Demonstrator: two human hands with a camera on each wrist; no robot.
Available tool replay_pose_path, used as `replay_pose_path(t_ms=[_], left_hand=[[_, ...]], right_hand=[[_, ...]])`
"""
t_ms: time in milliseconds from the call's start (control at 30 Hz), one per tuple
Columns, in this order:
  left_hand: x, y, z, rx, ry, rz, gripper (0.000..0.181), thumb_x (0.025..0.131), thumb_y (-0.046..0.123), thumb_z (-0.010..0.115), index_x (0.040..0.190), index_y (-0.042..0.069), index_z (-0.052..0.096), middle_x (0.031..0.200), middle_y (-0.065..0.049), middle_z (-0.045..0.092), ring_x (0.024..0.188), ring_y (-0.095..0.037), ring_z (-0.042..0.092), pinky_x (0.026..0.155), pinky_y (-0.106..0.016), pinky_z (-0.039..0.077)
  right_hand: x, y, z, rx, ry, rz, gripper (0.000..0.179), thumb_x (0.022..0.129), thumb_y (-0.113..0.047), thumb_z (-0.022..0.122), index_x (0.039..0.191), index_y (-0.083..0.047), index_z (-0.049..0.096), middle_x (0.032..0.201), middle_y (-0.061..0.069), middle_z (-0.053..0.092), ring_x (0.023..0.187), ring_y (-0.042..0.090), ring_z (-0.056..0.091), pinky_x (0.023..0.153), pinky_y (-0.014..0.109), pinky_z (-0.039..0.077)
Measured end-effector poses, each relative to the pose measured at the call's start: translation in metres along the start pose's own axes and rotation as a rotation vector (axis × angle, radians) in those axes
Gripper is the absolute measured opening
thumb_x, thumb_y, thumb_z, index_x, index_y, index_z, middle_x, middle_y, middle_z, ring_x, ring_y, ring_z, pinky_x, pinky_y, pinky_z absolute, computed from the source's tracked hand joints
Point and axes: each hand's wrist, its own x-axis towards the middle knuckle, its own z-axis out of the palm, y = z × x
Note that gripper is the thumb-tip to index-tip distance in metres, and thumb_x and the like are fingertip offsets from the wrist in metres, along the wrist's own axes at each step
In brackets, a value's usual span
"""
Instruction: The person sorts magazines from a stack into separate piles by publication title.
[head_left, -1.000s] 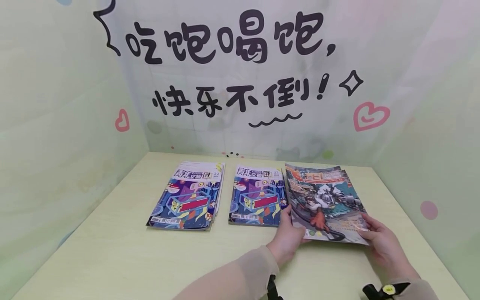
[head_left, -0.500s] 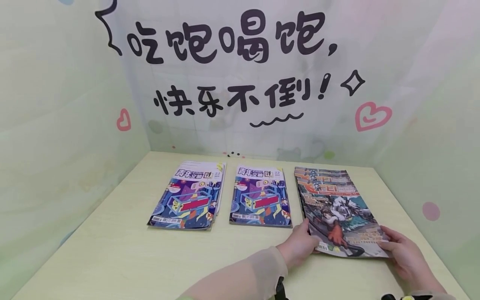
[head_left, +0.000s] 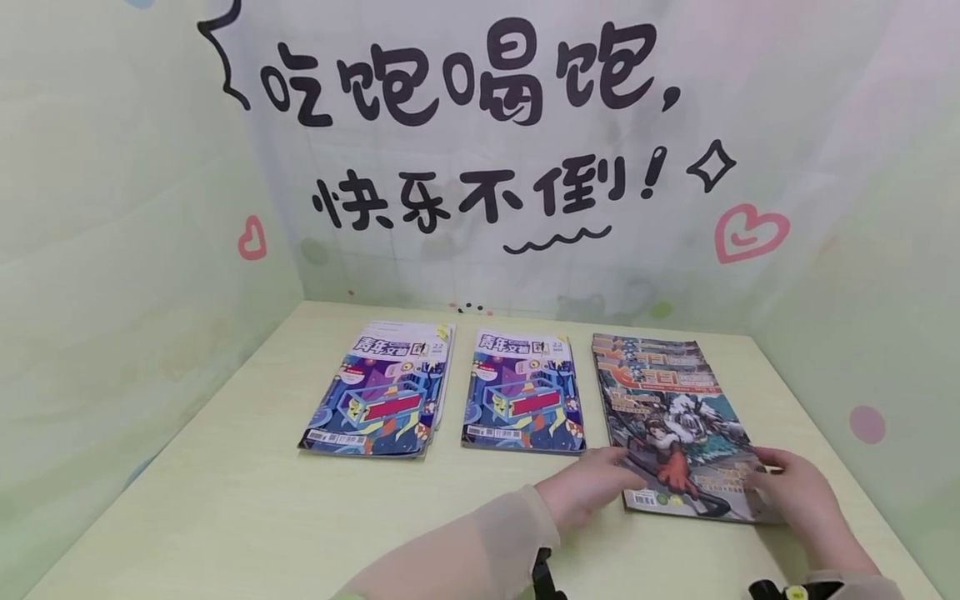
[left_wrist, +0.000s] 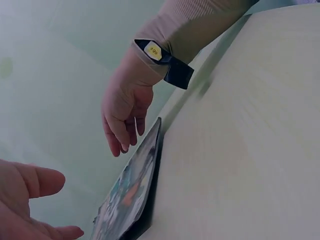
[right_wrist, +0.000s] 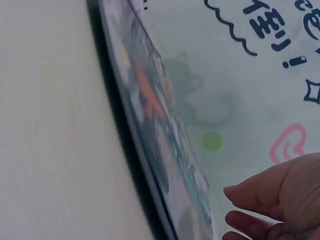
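On the right of the table lies a stack of comic magazines (head_left: pixel 678 437), fanned at the top so several mastheads show. The top cover has a figure with a red glove. At the stack's lower left edge is my left hand (head_left: pixel 592 486), with thumb and finger spread apart in the left wrist view. My right hand (head_left: pixel 798 500) is beside the lower right edge. In the right wrist view its loosely bent fingers (right_wrist: pixel 250 223) are apart from the magazine cover (right_wrist: pixel 155 110).
Two more piles of purple magazines lie to the left: a slightly uneven left pile (head_left: pixel 375 392) and a middle pile (head_left: pixel 522 392). The pale table (head_left: pixel 247 517) is enclosed by fabric walls, the back one (head_left: pixel 480 275) printed with large black characters.
Both hands lowered the top magazine onto the right stack, drawing it toward the person and rightward. Since then the hands have let go, the left shifting slightly left.
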Motion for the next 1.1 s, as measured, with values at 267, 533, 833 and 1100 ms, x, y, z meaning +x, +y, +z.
replay_pose_path(t_ms=[267, 533, 833, 1100], left_hand=[[-0.003, 0.005, -0.058, 0.096, -0.01, 0.03, 0.053, 0.09, 0.03, 0.065, 0.139, 0.014, 0.051, 0.139, -0.009, 0.049, 0.118, -0.043, 0.049, 0.099, -0.062, 0.037], [0.004, -0.008, -0.114, 0.058, 0.138, 0.105, 0.059, 0.092, 0.031, 0.062, 0.145, 0.011, 0.043, 0.144, -0.013, 0.044, 0.124, -0.039, 0.045, 0.102, -0.062, 0.034], [0.013, -0.023, -0.144, 0.057, 0.506, 0.119, 0.054, 0.093, 0.023, 0.059, 0.143, 0.009, 0.045, 0.148, -0.017, 0.034, 0.13, -0.036, 0.034, 0.107, -0.056, 0.032], [0.015, -0.039, -0.153, 0.033, 0.616, 0.139, 0.061, 0.088, 0.012, 0.059, 0.145, 0.003, 0.04, 0.149, -0.02, 0.03, 0.136, -0.039, 0.022, 0.112, -0.055, 0.02]], right_hand=[[0.003, -0.073, 0.044, 0.161, -0.054, -0.103, 0.049, 0.096, -0.02, 0.054, 0.138, 0.005, 0.045, 0.13, 0.03, 0.05, 0.098, 0.04, 0.055, 0.071, 0.043, 0.051], [0.02, -0.129, 0.11, 0.351, -0.083, -0.113, 0.045, 0.096, -0.019, 0.055, 0.136, 0.0, 0.05, 0.132, 0.023, 0.053, 0.122, 0.037, 0.048, 0.101, 0.052, 0.039], [0.035, -0.159, 0.158, 0.4, -0.021, -0.131, 0.051, 0.095, -0.016, 0.055, 0.14, 0.006, 0.044, 0.138, 0.026, 0.047, 0.125, 0.038, 0.046, 0.103, 0.051, 0.04], [0.038, -0.155, 0.176, 0.307, 0.032, -0.105, 0.057, 0.094, -0.018, 0.056, 0.141, 0.01, 0.039, 0.141, 0.029, 0.04, 0.13, 0.041, 0.037, 0.109, 0.054, 0.029]])
